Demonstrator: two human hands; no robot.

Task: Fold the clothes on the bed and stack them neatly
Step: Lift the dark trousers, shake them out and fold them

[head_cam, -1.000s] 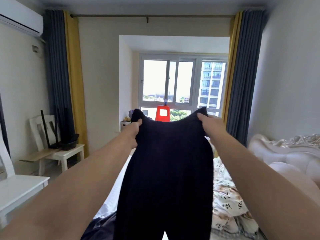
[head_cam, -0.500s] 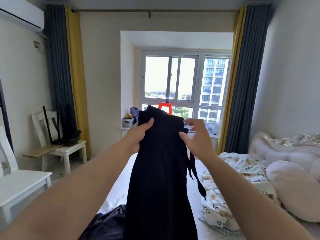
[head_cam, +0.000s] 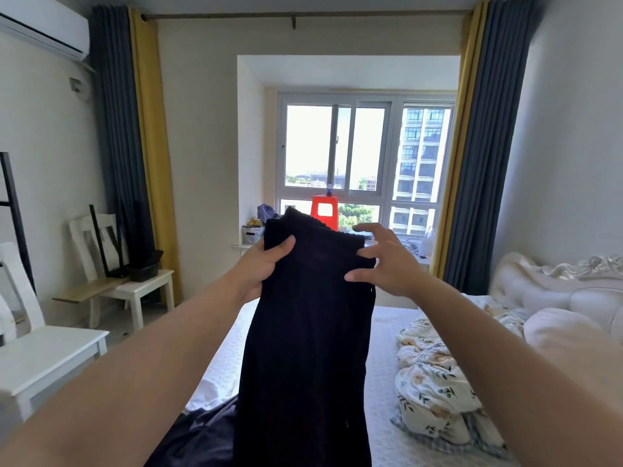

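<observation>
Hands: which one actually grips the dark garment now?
The left hand grips the dark ribbed garment at its top edge; the right hand is spread open beside it.

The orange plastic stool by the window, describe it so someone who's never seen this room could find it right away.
Look to the bay window at the far end of the room, between the yellow-and-grey curtains. The stool stands on the sill below the panes, just above the dark garment being held up. It is the only bright orange thing there.
</observation>
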